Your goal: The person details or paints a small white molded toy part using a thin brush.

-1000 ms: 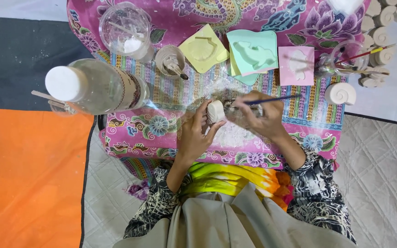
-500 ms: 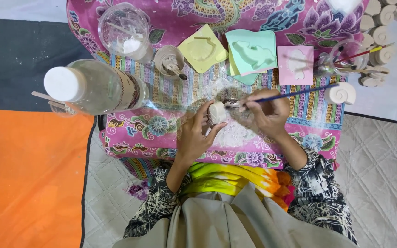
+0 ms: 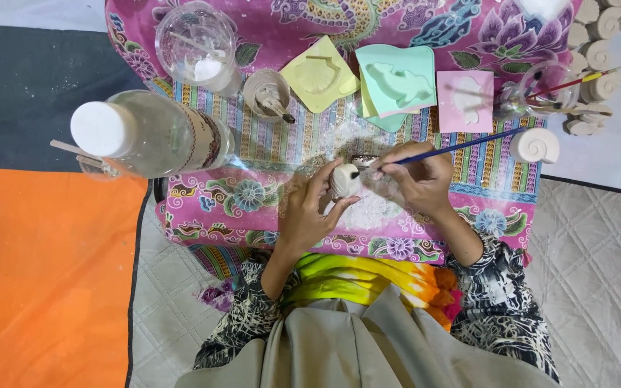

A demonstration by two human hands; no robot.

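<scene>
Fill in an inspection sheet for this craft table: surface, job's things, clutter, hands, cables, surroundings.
Surface: patterned pink cloth over the table, dusted with white powder in the middle.
Job's things: small white cast in the left hand; blue brush in the right hand, tip at the cast.
Clutter: clear bottle, jar, small cup, yellow mould, green mould, pink mould, shell cast, pile of casts.
Hands: both closed on their things.
Cables: nothing seen.
Surroundings: orange mat, quilted mat.
</scene>
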